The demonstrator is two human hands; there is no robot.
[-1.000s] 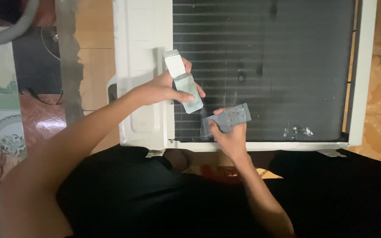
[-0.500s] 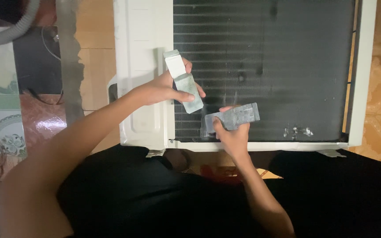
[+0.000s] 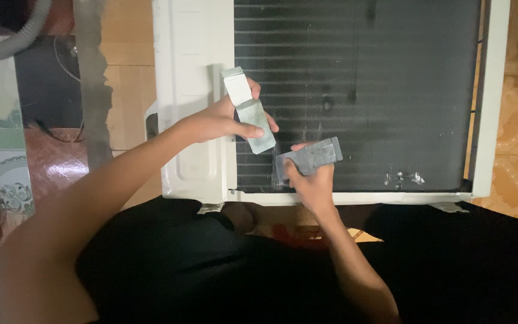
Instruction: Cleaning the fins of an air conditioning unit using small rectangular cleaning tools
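A white appliance casing (image 3: pixel 190 90) lies flat across the upper part of the view, and most of its face is a dark finned panel (image 3: pixel 379 84) of fine horizontal ribs, with a few pale scuffs near its lower right. The person's dark-clothed lap fills the bottom of the view, and both bare forearms reach up from it to the casing's lower left part. The left arm runs diagonally from the lower left, ending in the left hand (image 3: pixel 214 125) at the seam between the white side and the dark panel; its fingers and thumb are wrapped around a long grey metal bracket (image 3: pixel 248 111), which stands nearly upright, tilted a little, with its bent upper end over the white side. The right arm rises more steeply from below; the right hand (image 3: pixel 310 180) sits just above the casing's lower edge, fingers clamped on a flat grey metal plate (image 3: pixel 310 158) held against the fins, its long side slanting up to the right. The two metal pieces lie close, just apart.
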